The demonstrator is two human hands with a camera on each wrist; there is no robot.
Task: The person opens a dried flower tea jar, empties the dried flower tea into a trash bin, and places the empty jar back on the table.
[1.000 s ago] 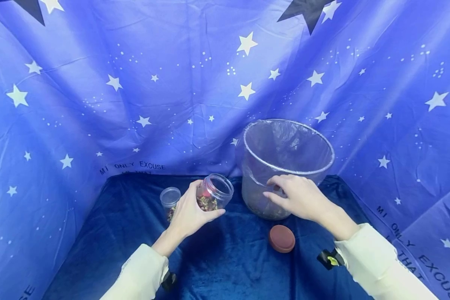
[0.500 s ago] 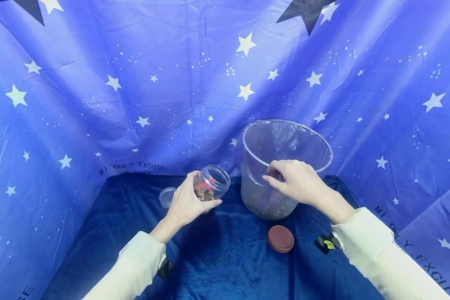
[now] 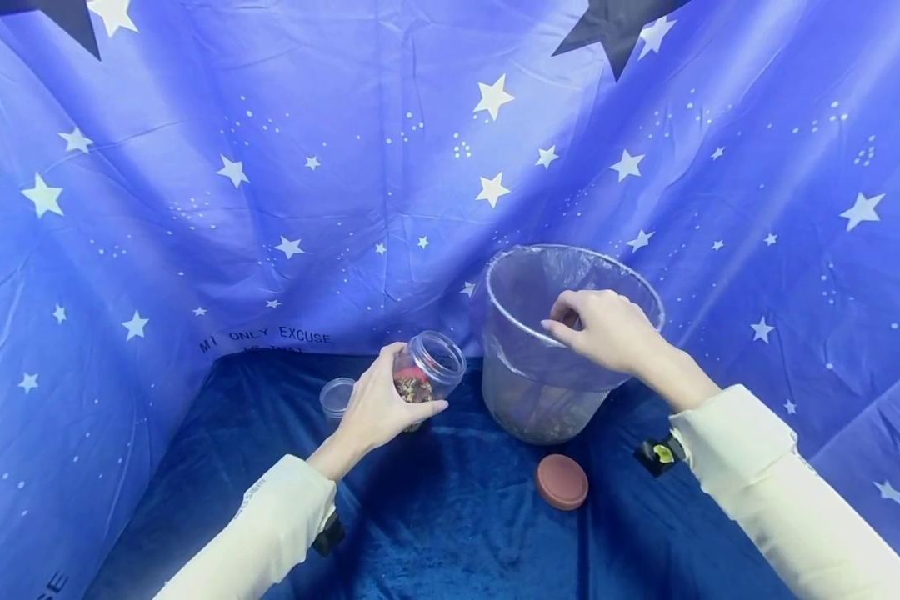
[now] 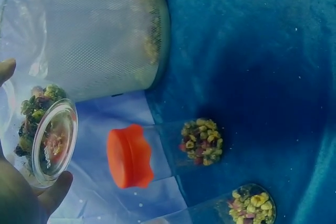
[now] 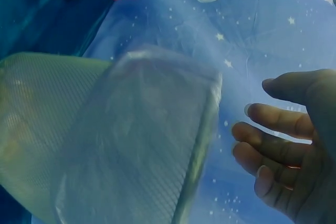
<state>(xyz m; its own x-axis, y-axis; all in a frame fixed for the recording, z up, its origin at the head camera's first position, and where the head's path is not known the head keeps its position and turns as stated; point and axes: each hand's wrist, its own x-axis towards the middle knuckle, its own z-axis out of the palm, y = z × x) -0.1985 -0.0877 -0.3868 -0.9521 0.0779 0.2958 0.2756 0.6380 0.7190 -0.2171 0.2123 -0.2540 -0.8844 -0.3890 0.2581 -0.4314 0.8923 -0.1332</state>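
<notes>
My left hand [image 3: 378,404] grips a clear jar [image 3: 439,360] without a lid, tilted with its mouth up and to the right. Dried flower bits [image 4: 32,121] lie inside it. My right hand [image 3: 607,332] is over the near rim of a mesh wastebasket [image 3: 521,396] lined with a clear bag. In the right wrist view its fingers [image 5: 278,150] are loosely bent, apart from the bag [image 5: 142,129], holding nothing. A jar with a red-orange lid [image 4: 128,156] stands behind the held jar, mostly hidden in the head view.
A round reddish-brown lid [image 3: 562,482] lies on the dark blue cloth [image 3: 450,533] in front of the wastebasket. Left of the held jar stands another clear jar [image 3: 336,397] with dried flowers [image 4: 252,205] at its bottom. A starry blue curtain [image 3: 375,183] hangs behind and at the sides.
My right hand has risen from the wastebasket's near side to over its rim, moving slightly right. My left hand has lifted the jar slightly, keeping its grip.
</notes>
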